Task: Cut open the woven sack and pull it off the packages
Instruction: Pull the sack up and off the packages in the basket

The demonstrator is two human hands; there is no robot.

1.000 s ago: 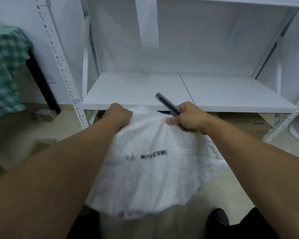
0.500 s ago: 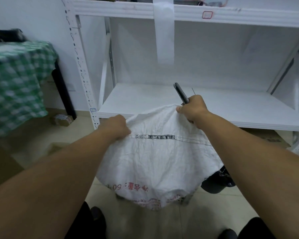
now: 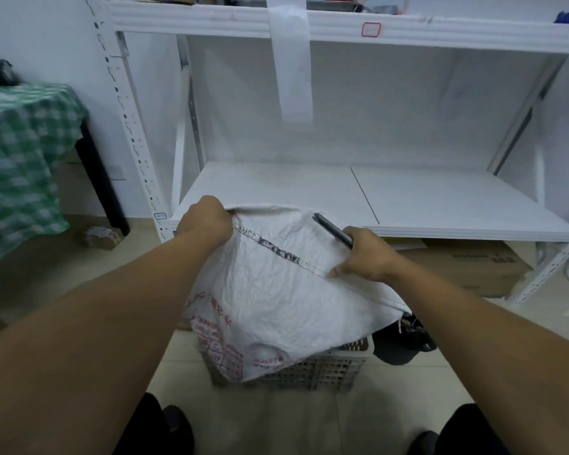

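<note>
Since half a second back, the left hand (image 3: 207, 221) has gone up and the right hand (image 3: 367, 254) has dropped. So the woven sack (image 3: 286, 300) now hangs slanted, and a grey slatted crate (image 3: 319, 372) shows under its bottom edge.

Room-wise it's a pale tiled floor (image 3: 276, 415) with a white metal rack right in front. The rack's lower shelf (image 3: 440, 198) is a plain white board. Its top beam (image 3: 194, 21) has a small red-outlined label. A cardboard box (image 3: 473, 267) sits under the shelf on the right. Off to the left there's a green checked cloth (image 3: 20, 152) over a table, with a small box (image 3: 101, 236) on the floor near it. Something dark and baggy (image 3: 403, 346) sits just beside the crate on the right.

The sack is white and really crumpled, held up in front of the shelf edge with its lower end draped over the crate. A stitched seam with black print runs downhill from one hand to the other, and there's red print near the bottom left. Left fingers are clenched on the top corner. Right fingers are curled round a dark cutter (image 3: 332, 229) that pokes up and left, with the thumb down on the fabric by the seam.
</note>
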